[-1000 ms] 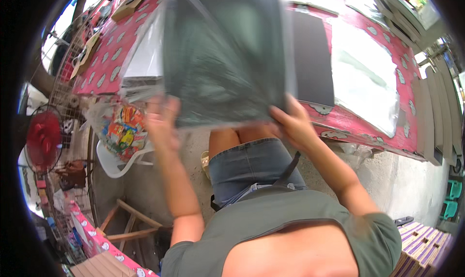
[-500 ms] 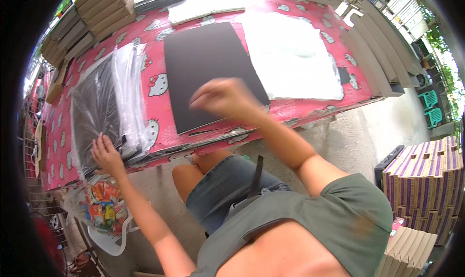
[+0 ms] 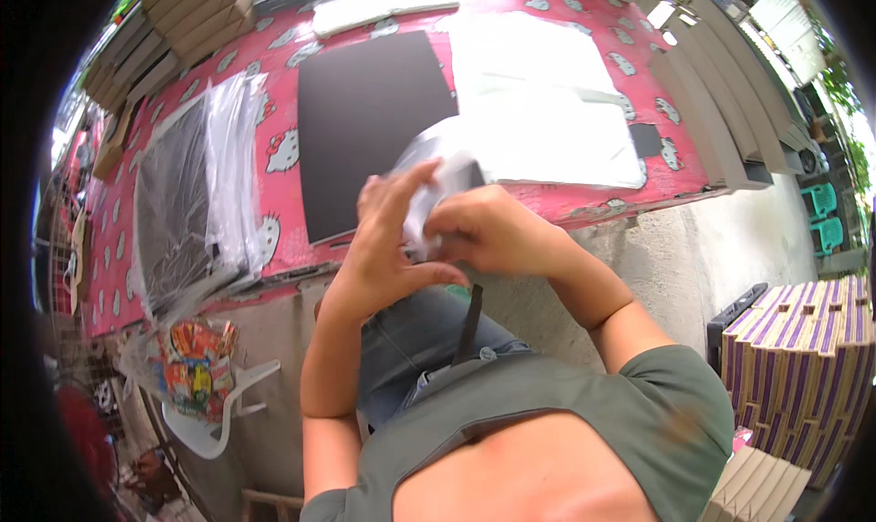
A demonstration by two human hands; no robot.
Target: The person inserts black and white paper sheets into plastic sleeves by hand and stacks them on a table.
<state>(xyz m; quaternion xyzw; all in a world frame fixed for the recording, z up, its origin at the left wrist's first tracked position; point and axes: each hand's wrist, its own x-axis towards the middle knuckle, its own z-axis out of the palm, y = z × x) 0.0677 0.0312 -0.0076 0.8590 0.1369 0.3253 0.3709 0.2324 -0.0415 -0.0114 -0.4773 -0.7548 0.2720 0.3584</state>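
A crumpled, whitish plastic sheet (image 3: 444, 177), blurred by motion, is held up between my hands over the table's front edge. My right hand (image 3: 497, 230) has its fingers curled closed on the lower part of the sheet. Beside it, my left hand (image 3: 379, 234) is spread with thumb and fingers apart, its fingertips near or against the sheet. Behind them lies a flat black board (image 3: 365, 111), partly hidden by the hands. To its right rests a pile of white sheets (image 3: 547, 102). At the left, dark flat pieces in clear plastic (image 3: 173, 203) lie near the edge.
The table has a pink patterned cover (image 3: 283, 34). Stacked cardboard pieces stand at the back left (image 3: 196, 15) and along the right side (image 3: 721, 102). Bundled cartons (image 3: 798, 367) are on the floor at right. A white chair (image 3: 214, 435) with a bag of colourful packets (image 3: 196, 367) stands below left.
My left hand has left the plastic-wrapped pieces and moved right to meet my right hand. My right hand has come nearer to me, and a whitish plastic sheet is now between them.
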